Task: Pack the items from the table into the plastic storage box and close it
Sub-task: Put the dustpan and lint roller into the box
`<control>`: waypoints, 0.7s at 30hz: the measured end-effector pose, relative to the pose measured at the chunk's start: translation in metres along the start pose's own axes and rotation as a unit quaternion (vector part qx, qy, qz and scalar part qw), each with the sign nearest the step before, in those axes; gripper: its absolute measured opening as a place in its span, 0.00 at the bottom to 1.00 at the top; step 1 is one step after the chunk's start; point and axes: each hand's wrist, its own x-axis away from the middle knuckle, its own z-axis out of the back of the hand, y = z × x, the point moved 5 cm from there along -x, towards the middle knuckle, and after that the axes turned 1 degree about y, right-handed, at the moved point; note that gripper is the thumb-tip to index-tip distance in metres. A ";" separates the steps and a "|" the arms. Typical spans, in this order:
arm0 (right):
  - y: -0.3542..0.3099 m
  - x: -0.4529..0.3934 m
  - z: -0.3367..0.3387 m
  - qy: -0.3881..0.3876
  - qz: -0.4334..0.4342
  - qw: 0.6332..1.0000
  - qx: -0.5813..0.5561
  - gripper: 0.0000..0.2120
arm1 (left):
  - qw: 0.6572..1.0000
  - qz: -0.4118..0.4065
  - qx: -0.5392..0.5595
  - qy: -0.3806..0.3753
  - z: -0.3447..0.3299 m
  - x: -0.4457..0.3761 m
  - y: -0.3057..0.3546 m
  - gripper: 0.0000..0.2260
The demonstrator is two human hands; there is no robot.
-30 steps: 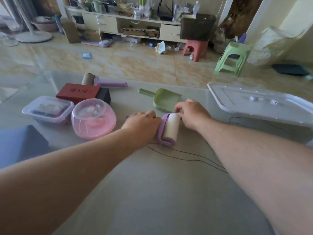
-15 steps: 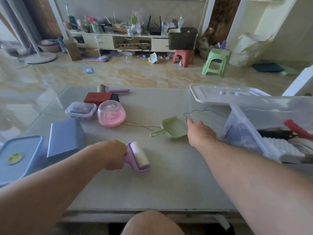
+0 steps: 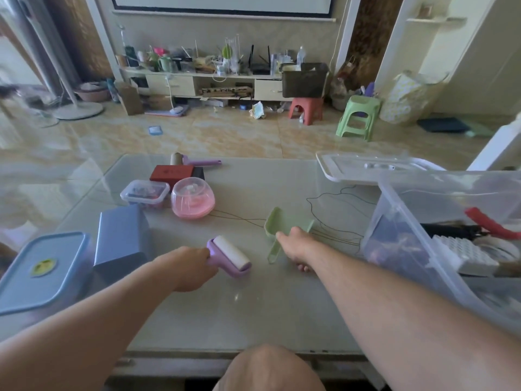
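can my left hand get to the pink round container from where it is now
Probably not right away. The left hand is gripping the purple lint roller, so it isn't free. The path across the table to the pink round container looks open, though, once the roller is put down.

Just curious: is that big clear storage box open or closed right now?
Open. The storage box has no cover on; its white lid lies on the table beside it.

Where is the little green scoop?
The green scoop is mid-table in the head view, held by the right hand, between the purple lint roller and the storage box.
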 end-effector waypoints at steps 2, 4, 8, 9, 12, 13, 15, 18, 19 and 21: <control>0.006 0.000 0.010 0.019 -0.006 0.997 0.076 0.35 | 1.000 -0.009 -0.010 -0.002 0.001 -0.003 0.009 0.18; 0.010 0.002 0.013 0.020 0.004 0.993 0.113 0.39 | 1.000 -0.012 -0.007 0.002 0.001 -0.008 0.019 0.17; 0.006 0.017 0.006 0.001 0.075 0.985 0.154 0.38 | 1.000 0.021 -0.008 0.016 -0.005 -0.016 0.023 0.16; 0.005 0.023 0.004 0.002 0.092 0.983 0.160 0.38 | 0.999 0.038 -0.003 0.025 -0.009 -0.018 0.020 0.16; 0.006 0.042 0.001 -0.023 0.093 0.986 0.139 0.48 | 0.995 0.070 -0.018 0.062 -0.011 -0.016 0.018 0.16; 0.008 0.050 -0.002 -0.039 0.083 0.986 0.143 0.51 | 0.994 0.069 -0.033 0.077 -0.011 -0.013 0.020 0.17; 0.012 0.062 -0.008 -0.043 0.083 0.978 0.185 0.43 | 0.992 0.065 -0.057 0.090 -0.010 -0.003 0.028 0.18; 0.013 0.078 -0.005 0.016 0.094 0.982 0.164 0.23 | 0.993 0.073 -0.045 0.084 0.000 0.017 0.037 0.14; 0.008 0.083 0.002 0.036 0.108 0.983 0.141 0.20 | 0.993 0.069 -0.038 0.091 0.008 0.022 0.037 0.13; -0.009 0.101 0.033 0.087 0.156 0.979 0.102 0.16 | 0.991 0.063 -0.012 0.121 0.032 0.033 0.035 0.13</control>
